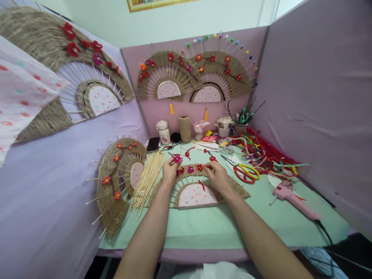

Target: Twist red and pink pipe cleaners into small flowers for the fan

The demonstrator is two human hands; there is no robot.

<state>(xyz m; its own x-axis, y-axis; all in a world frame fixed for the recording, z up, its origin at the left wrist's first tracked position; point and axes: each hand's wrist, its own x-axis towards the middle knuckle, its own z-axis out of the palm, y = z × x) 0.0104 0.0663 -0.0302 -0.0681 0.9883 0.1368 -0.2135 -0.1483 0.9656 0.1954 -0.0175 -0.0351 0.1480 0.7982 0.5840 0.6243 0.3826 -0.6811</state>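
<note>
Left hand (169, 171): fingertips closed together, apparently pinching a magenta flower (178, 158) over the upper left of the twine fan. Grip looks light, probably to spare the soft petals. Right hand (217, 175): fingers bent, tips just beside a red flower (199, 167) on the band; whether they pinch or only touch it, cannot tell.

Fan (195, 173) lies flat below and between both sets of fingers, arch away from the person; this likely keeps the flower row within reach of either hand. A short red strip (201, 185) lies on its cloth panel, nearer the person than the right fingertips.

Stick bundle (149, 180): left of the left fingers. Scissors (236, 166): right of the right fingers. Glue gun (298, 201): farther right, handle toward the person, presumably for easy pickup.
</note>
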